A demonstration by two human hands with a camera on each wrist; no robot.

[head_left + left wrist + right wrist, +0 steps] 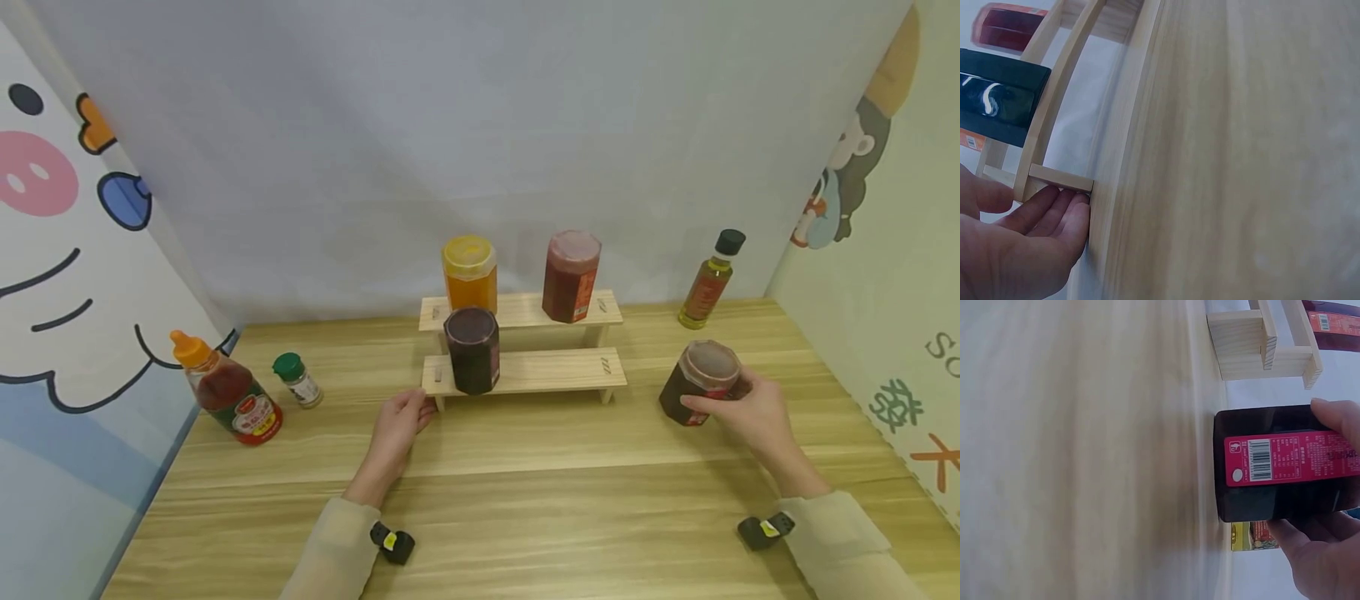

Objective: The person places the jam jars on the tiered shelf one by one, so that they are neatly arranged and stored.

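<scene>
At the right of the table, my right hand [757, 417] grips a dark jar [681, 392] with a pale lid, thumb on one side and fingers on the other. A pink-red label with a barcode shows on this jar [1260, 459] in the right wrist view. My left hand [397, 425] holds the left end of a two-step wooden rack [555, 371], its fingers against the front leg in the left wrist view. Another dark jar [472, 354] stands on the lower step. On the upper step are an orange-yellow jar [471, 279] and a red jar [570, 279].
A red sauce squeeze bottle [236, 396] with an orange cap and a small green-capped shaker [298, 382] stand on the left. An oil bottle [707, 287] stands behind the held jar. A pale back wall [465, 125] and printed side panels border the wooden table [525, 517].
</scene>
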